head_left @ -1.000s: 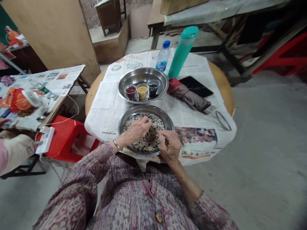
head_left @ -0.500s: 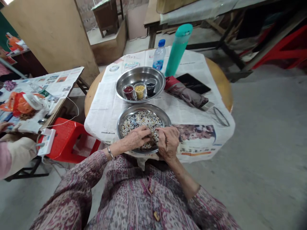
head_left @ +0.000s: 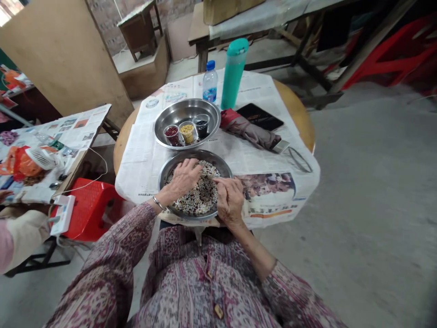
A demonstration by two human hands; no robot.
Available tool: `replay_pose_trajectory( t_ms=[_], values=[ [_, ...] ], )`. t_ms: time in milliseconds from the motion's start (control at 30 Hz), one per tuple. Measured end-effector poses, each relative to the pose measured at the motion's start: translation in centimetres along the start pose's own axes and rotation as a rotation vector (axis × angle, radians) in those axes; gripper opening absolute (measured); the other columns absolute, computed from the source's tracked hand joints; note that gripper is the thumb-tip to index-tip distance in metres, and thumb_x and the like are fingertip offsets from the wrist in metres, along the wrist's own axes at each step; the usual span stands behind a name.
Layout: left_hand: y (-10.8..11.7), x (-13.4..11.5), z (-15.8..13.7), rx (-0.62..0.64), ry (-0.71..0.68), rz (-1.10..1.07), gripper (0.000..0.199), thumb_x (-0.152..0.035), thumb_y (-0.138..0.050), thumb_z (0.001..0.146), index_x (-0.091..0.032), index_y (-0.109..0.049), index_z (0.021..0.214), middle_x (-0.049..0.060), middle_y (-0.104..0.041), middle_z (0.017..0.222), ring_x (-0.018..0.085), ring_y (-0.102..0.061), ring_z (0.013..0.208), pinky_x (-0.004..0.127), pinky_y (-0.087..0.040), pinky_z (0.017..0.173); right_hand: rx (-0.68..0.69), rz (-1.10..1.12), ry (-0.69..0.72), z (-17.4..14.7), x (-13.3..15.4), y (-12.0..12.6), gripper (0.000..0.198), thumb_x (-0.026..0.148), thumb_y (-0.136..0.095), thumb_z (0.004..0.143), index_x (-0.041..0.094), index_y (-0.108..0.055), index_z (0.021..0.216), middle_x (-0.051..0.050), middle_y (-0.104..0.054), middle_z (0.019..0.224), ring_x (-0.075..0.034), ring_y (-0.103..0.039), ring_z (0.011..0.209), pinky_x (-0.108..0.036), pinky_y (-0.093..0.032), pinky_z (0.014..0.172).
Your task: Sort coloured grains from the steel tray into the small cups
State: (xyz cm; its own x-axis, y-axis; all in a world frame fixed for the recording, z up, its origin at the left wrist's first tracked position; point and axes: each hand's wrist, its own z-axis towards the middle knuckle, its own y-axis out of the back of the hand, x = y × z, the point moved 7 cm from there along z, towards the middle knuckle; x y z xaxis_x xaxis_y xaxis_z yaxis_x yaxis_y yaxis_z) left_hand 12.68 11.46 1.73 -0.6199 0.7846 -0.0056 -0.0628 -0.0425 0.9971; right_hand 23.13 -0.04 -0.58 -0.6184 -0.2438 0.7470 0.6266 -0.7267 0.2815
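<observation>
A steel basin (head_left: 223, 165) close to my body holds mixed grains and beans (head_left: 198, 202), mostly pale with dark and reddish bits. My left hand (head_left: 186, 176) is over its left side, palm down, fingers stretched and slightly apart at the mix. At the right rim is my right hand (head_left: 231, 200), fingers curled and thumb against forefinger; whatever they may hold is hidden. Just behind, a second steel basin (head_left: 164, 116) carries three clear cups: red beans (head_left: 171, 132), yellow beans (head_left: 187, 131) and black beans (head_left: 201, 127). Some loose beans lie around these cups.
Newspaper (head_left: 136, 150) covers the round table. Toward the back stand a water bottle (head_left: 210, 84) and a teal bottle (head_left: 234, 73). A folded umbrella (head_left: 251, 132) lies beside a dark flat case (head_left: 261, 116). Leftward are a red stool (head_left: 88, 209), a power strip (head_left: 63, 214) and another person's sleeve (head_left: 25, 234).
My left hand has moved away from me and leftward across the basin, its fingers opening out. My right hand stays at the right rim, still curled. The camera view has shifted slightly.
</observation>
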Motion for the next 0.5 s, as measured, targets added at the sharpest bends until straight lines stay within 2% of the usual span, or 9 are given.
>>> replay_pose_trajectory(
  t_ms=[67, 100, 167, 233, 333, 433, 500],
  values=[
    [0.1, 1.2, -0.8, -0.004, 0.051, 0.004, 0.043, -0.04, -0.049, 0.101, -0.02, -0.05, 0.139, 0.013, -0.044, 0.149, 0.03, -0.042, 0.135, 0.047, -0.04, 0.109, 0.0, 0.026, 0.001, 0.1, 0.0, 0.0, 0.027, 0.026, -0.043, 0.099, 0.022, -0.07, 0.1, -0.007, -0.074, 0.097, -0.021, -0.063, 0.094, -0.041, -0.046, 0.094],
    [0.0, 1.4, -1.3, 0.026, 0.028, 0.001, 0.056, -0.049, -0.052, 0.099, -0.019, -0.043, 0.146, 0.015, -0.038, 0.155, 0.033, -0.037, 0.14, 0.051, -0.036, 0.113, -0.001, 0.038, 0.004, 0.2, 0.0, 0.1, 0.027, 0.026, -0.043, 0.099, 0.022, -0.069, 0.1, -0.007, -0.074, 0.098, -0.021, -0.064, 0.094, -0.04, -0.047, 0.092],
    [-0.7, 1.2, -2.8, 0.13, -0.09, -0.019, 0.082, -0.064, -0.055, 0.092, -0.02, -0.028, 0.156, 0.017, -0.026, 0.163, 0.037, -0.024, 0.149, 0.059, -0.027, 0.118, -0.008, 0.05, 0.002, 0.3, 0.0, 0.2, 0.027, 0.025, -0.042, 0.099, 0.021, -0.069, 0.1, -0.007, -0.074, 0.098, -0.021, -0.064, 0.094, -0.039, -0.049, 0.091],
    [-1.2, 0.4, -4.3, 0.223, -0.228, -0.039, 0.095, -0.072, -0.055, 0.087, -0.021, -0.02, 0.159, 0.017, -0.017, 0.166, 0.04, -0.014, 0.152, 0.064, -0.02, 0.119, -0.003, 0.052, -0.009, 0.3, 0.0, 0.2, 0.027, 0.026, -0.042, 0.1, 0.022, -0.069, 0.1, -0.007, -0.074, 0.099, -0.021, -0.064, 0.095, -0.04, -0.049, 0.091],
    [-1.4, -1.2, -5.4, 0.262, -0.395, -0.04, 0.09, -0.073, -0.055, 0.087, -0.027, -0.024, 0.158, 0.014, -0.013, 0.168, 0.039, -0.009, 0.154, 0.065, -0.014, 0.121, 0.017, 0.047, -0.021, 0.3, -0.1, 0.1, 0.028, 0.027, -0.041, 0.1, 0.022, -0.069, 0.1, -0.007, -0.074, 0.099, -0.021, -0.065, 0.096, -0.041, -0.05, 0.092],
    [-1.9, -3.2, -4.8, 0.242, -0.535, -0.04, 0.07, -0.063, -0.053, 0.094, -0.033, -0.032, 0.154, 0.008, -0.023, 0.166, 0.032, -0.013, 0.155, 0.062, -0.014, 0.123, 0.029, 0.039, -0.032, 0.2, -0.2, 0.1, 0.029, 0.028, -0.041, 0.101, 0.021, -0.069, 0.1, -0.007, -0.074, 0.098, -0.021, -0.065, 0.096, -0.041, -0.05, 0.091],
    [-2.5, -4.0, -3.6, 0.205, -0.559, -0.037, 0.06, -0.055, -0.05, 0.099, -0.031, -0.036, 0.152, 0.008, -0.031, 0.163, 0.028, -0.017, 0.155, 0.06, -0.015, 0.124, 0.038, 0.037, -0.032, 0.2, -0.2, 0.0, 0.029, 0.028, -0.04, 0.101, 0.021, -0.069, 0.1, -0.008, -0.074, 0.099, -0.021, -0.065, 0.096, -0.042, -0.05, 0.092]
  ],
)
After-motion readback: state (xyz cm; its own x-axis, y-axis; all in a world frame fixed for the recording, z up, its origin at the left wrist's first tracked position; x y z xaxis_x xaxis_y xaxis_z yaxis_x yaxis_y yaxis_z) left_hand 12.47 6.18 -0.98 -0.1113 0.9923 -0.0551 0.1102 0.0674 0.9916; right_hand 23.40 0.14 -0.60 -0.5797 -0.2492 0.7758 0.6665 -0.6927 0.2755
